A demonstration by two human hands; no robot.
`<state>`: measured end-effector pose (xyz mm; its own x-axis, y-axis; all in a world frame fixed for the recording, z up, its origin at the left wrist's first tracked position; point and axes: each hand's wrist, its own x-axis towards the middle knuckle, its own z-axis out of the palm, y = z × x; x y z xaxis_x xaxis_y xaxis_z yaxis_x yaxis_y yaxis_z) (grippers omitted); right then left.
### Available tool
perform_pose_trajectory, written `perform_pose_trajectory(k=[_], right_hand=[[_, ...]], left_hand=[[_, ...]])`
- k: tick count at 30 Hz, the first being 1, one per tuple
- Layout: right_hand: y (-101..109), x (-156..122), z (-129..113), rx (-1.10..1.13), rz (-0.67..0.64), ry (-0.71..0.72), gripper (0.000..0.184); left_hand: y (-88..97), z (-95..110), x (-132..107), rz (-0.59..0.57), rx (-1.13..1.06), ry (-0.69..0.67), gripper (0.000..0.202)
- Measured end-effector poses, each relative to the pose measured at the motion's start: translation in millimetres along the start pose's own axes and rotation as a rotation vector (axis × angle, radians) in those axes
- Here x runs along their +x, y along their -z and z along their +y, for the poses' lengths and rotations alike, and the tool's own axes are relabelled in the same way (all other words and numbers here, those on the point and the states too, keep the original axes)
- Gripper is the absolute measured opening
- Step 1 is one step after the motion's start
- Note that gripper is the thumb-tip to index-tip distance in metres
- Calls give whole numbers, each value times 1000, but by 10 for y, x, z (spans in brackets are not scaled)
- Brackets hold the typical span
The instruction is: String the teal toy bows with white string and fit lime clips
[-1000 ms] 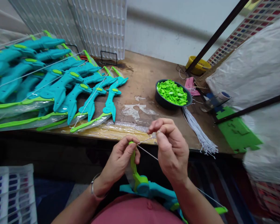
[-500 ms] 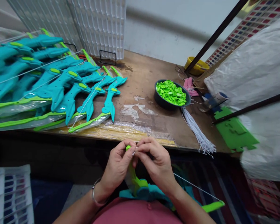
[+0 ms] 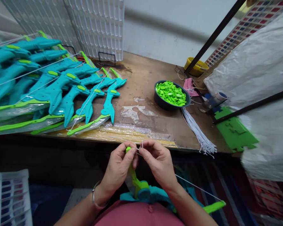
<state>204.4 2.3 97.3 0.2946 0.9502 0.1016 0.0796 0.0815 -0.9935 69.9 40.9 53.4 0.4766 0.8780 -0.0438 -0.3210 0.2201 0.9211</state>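
A teal and green toy bow (image 3: pixel 153 193) lies across my lap, partly hidden by my hands and forearms. My left hand (image 3: pixel 121 163) is closed round the green tip of one limb, with thumb and forefinger pinched at its end. My right hand (image 3: pixel 157 161) pinches a white string (image 3: pixel 142 145) close beside that tip; a short end of it pokes up above the fingers. Between the two hands a little of the string shows. From behind my right wrist the string runs to the bow's other green tip (image 3: pixel 214 207) at lower right.
Several teal and green bows (image 3: pixel 58 78) are piled on the left of the wooden table (image 3: pixel 141 72). A dark bowl (image 3: pixel 165 105) of small green pieces stands right of centre. A bundle of white strings (image 3: pixel 198 131) hangs over the front edge. A white crate (image 3: pixel 9 197) is at lower left.
My right hand has shifted slightly right, away from the left, and a string end now stands up above its fingers. The left hand keeps its hold on the tip.
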Motion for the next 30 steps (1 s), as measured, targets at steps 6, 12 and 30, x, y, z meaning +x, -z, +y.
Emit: perform_pose_trajectory(k=[6,12,30], right_hand=[[11,-58,-24,-281,-88,270,13],[26,-40,-92,-287,-178,307,13],[-27,-1,-32,-65,-84,-44,5]], left_hand=[[-3,23,23,49,20,27,24],[-10,56,15,43,29,27,25],[26,-13,-35,-32,-62,10,20]])
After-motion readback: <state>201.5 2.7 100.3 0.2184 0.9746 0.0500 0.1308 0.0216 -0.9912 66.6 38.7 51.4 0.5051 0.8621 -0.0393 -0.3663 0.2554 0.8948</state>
